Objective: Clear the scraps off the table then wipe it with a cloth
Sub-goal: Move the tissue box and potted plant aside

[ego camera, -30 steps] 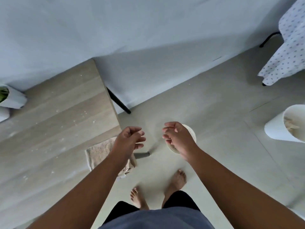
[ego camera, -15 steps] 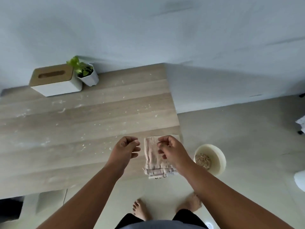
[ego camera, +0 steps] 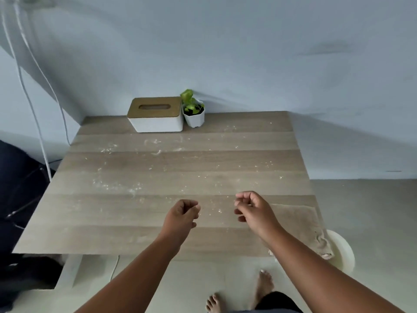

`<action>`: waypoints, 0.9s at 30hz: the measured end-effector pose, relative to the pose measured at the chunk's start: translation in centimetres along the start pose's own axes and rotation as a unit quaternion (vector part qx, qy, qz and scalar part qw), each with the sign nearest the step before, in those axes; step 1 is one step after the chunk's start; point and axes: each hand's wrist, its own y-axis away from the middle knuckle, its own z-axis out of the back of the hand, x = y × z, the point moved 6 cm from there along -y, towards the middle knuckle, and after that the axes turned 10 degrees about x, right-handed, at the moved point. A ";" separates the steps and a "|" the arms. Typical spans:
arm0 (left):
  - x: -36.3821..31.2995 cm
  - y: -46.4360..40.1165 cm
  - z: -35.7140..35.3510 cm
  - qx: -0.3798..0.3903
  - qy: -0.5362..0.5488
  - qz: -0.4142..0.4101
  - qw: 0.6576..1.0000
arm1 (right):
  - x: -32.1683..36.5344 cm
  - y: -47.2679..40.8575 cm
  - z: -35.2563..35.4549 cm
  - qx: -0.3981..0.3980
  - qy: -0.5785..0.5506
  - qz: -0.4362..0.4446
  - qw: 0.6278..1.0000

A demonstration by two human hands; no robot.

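A light wooden table [ego camera: 158, 177] fills the middle of the head view, dusted with small white scraps [ego camera: 155, 152] across its far and middle boards. A beige cloth [ego camera: 300, 224] lies on the near right corner, one end drooping over the edge. My left hand [ego camera: 181, 216] hovers over the near middle with its fingers curled in and nothing in them. My right hand [ego camera: 252, 210] hangs just left of the cloth, fingers loosely bent and apart, holding nothing.
A white tissue box with a wooden lid [ego camera: 155, 115] and a small potted plant [ego camera: 193, 110] stand at the table's far edge against the wall. A cream bowl [ego camera: 344, 254] sits on the floor under the right corner. White cables [ego camera: 33, 105] hang at the left.
The view has swung left from the floor and bowl onto the whole table. Both hands have come over the near boards; the cloth now lies to the right of my right hand.
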 end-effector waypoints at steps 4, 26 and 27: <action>-1.1 -0.9 2.3 -0.011 0.007 -0.011 1.000 | 1.5 -1.6 -1.8 0.005 0.025 0.013 1.000; -12.5 -14.9 12.6 -0.110 -0.072 -0.056 0.990 | 10.2 -19.8 -6.7 0.021 0.087 0.038 0.995; -13.1 -15.8 13.0 -0.111 -0.072 -0.060 0.989 | 10.4 -20.4 -6.7 0.021 0.085 0.038 0.995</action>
